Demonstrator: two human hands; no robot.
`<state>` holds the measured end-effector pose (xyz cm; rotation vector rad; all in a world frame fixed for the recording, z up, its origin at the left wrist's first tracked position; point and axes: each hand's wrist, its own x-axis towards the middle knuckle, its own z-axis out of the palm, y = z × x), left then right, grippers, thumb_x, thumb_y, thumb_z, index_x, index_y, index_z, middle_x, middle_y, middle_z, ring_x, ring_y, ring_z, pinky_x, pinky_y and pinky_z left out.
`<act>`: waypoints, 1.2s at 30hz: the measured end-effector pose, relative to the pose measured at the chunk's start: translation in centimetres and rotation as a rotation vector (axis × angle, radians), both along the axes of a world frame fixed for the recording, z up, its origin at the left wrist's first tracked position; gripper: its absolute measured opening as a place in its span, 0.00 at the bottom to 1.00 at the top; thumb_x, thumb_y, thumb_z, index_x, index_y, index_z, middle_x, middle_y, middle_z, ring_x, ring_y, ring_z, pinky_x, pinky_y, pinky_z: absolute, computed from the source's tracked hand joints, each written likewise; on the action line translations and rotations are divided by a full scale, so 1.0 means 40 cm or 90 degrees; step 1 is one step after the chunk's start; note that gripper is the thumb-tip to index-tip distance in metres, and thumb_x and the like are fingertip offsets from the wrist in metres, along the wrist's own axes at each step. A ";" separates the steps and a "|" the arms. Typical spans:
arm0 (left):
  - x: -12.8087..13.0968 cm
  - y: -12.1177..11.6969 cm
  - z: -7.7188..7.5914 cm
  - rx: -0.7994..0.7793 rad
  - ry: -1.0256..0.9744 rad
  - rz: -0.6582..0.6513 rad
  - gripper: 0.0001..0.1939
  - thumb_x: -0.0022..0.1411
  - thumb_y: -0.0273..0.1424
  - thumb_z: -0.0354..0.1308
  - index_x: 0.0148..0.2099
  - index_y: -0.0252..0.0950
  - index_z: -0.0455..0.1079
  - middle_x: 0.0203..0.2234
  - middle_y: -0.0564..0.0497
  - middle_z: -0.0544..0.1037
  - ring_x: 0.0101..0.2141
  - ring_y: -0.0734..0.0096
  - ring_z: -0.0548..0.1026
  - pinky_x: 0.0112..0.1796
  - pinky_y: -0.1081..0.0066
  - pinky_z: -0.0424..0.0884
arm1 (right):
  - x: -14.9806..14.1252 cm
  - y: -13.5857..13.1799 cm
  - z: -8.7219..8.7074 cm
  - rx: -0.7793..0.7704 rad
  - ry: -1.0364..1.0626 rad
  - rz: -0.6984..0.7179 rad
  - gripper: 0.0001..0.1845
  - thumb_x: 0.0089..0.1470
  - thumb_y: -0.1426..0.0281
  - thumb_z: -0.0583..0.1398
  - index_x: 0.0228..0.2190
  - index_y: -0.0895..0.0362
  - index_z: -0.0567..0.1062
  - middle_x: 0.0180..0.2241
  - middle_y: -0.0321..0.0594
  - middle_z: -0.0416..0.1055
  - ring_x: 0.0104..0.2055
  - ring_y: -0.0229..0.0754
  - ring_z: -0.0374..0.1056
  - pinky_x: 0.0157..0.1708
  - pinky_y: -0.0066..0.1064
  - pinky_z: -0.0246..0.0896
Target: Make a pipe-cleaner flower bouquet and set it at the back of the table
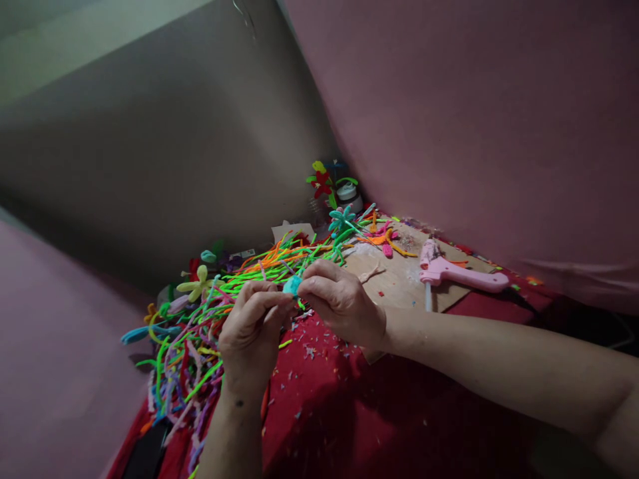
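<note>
My left hand [252, 332] and my right hand [339, 299] meet over the red cloth [349, 412], both pinched on a small light-blue pipe-cleaner piece [292, 285] held between their fingertips. A green stem seems to hang from it, partly hidden by my fingers. Just behind my hands lies a heap of bright pipe cleaners [239, 279] in green, orange, purple and blue.
A pink glue gun [456, 273] lies on a brown cardboard sheet [399, 279] at the right. Finished pipe-cleaner flowers [342, 219] and a small jar [348, 194] stand at the back by the wall. Tiny fuzz clippings litter the cloth. Pink walls close in on the right and left.
</note>
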<state>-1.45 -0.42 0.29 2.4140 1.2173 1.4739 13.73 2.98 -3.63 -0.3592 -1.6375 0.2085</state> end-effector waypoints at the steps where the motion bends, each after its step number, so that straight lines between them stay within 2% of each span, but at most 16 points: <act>1: 0.001 0.000 0.000 0.002 -0.002 0.002 0.07 0.54 0.22 0.59 0.33 0.40 0.71 0.31 0.55 0.65 0.24 0.81 0.68 0.20 0.78 0.67 | 0.000 0.000 0.000 -0.001 0.001 0.001 0.10 0.57 0.77 0.50 0.27 0.59 0.69 0.29 0.41 0.64 0.34 0.37 0.60 0.35 0.30 0.61; 10: 0.005 -0.001 0.001 0.005 -0.021 0.004 0.05 0.54 0.25 0.60 0.33 0.40 0.71 0.30 0.54 0.66 0.25 0.79 0.68 0.21 0.78 0.67 | 0.002 0.002 0.002 0.005 0.001 0.004 0.10 0.57 0.77 0.50 0.27 0.60 0.69 0.30 0.41 0.64 0.35 0.37 0.60 0.36 0.30 0.61; 31: 0.000 0.000 0.000 0.012 0.010 0.011 0.06 0.55 0.23 0.59 0.33 0.40 0.71 0.31 0.54 0.66 0.26 0.79 0.69 0.21 0.78 0.67 | 0.000 0.003 0.001 0.011 -0.005 -0.001 0.11 0.58 0.76 0.50 0.27 0.59 0.68 0.30 0.41 0.65 0.35 0.37 0.61 0.37 0.32 0.61; 36: 0.003 -0.001 0.002 -0.002 -0.012 0.019 0.05 0.54 0.25 0.60 0.33 0.40 0.71 0.31 0.54 0.68 0.29 0.76 0.69 0.25 0.77 0.69 | 0.002 0.007 0.002 0.012 -0.009 0.004 0.10 0.58 0.76 0.50 0.28 0.59 0.68 0.31 0.42 0.66 0.36 0.38 0.61 0.38 0.32 0.61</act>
